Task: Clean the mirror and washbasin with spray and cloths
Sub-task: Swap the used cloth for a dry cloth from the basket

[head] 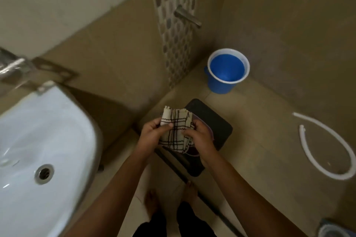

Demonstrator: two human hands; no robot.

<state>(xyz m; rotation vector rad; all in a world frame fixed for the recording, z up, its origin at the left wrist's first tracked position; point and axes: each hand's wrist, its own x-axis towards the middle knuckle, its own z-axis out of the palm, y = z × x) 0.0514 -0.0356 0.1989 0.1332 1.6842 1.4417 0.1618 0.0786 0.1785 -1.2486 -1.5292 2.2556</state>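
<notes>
A cream cloth with dark checked lines [176, 124] is bunched between both hands in the middle of the view. My left hand [154, 132] grips its left side, thumb on top. My right hand [199, 136] grips its right side. The white washbasin [57, 121] fills the lower left, with its metal drain [44, 173] showing and a blurred metal tap [13, 67] above its back edge. No mirror or spray bottle is in view.
A dark stool [215, 121] stands on the floor below my hands. A blue bucket [227, 71] sits in the corner beneath a wall spout [187, 16]. A white hose [327, 146] curls on the floor at right. My bare feet [169, 196] show below.
</notes>
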